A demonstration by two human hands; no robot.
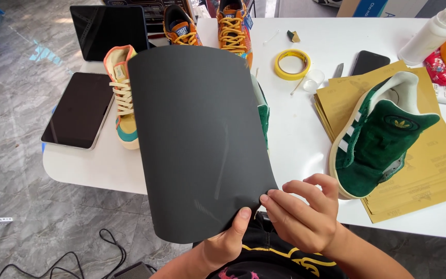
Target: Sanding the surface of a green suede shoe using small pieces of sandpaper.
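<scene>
Left hand (228, 243) thumb up, pinching from below; right hand (303, 214) fingers (285, 199) curled, pinching beside it.

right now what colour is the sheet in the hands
Black sandpaper sheet, plain and matte, seen clearly in the head view.

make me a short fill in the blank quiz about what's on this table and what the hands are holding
1. Both hands, the left hand and the right hand, hold a large ____ sheet by its near edge.
2. The green shoe rests on a stack of ____ sheets.
3. The tape roll on the white table is ____.

Missing words: black; yellow-brown; yellow
</scene>
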